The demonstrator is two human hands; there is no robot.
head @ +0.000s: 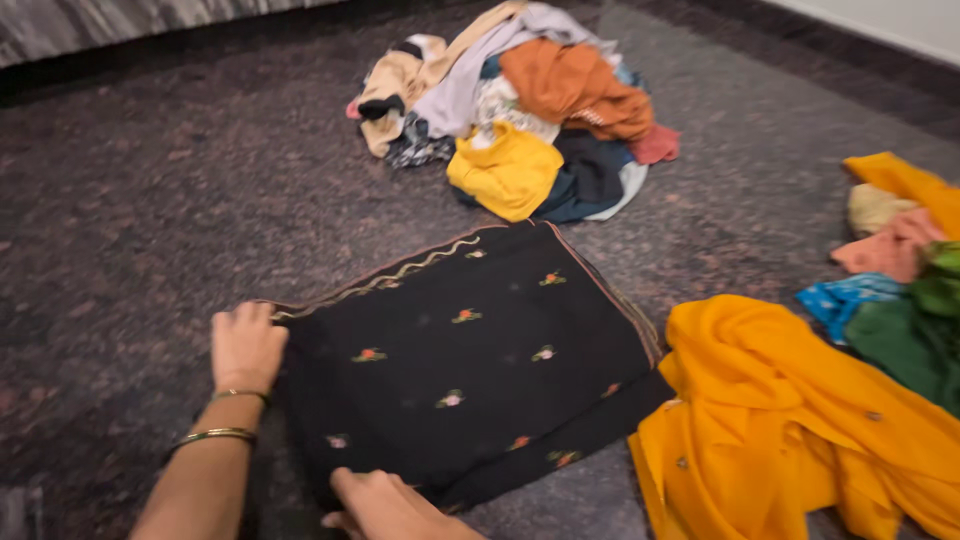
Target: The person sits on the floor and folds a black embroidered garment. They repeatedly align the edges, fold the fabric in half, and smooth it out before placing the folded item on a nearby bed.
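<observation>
A black cloth (470, 350) with small embroidered flowers and a wavy gold border lies folded flat on the dark stone floor. My left hand (246, 345) presses on its left edge, fingers curled over the corner, with two thin bangles on the wrist. At the bottom, partly cut off by the frame, my right hand (385, 505) rests on the near edge of the cloth. Neither hand lifts the cloth.
A heap of mixed clothes (520, 110) in orange, yellow, beige and navy lies beyond the black cloth. A crumpled yellow cloth (790, 420) lies at the right. More coloured clothes (905, 270) sit at the far right. A wall base runs along the top.
</observation>
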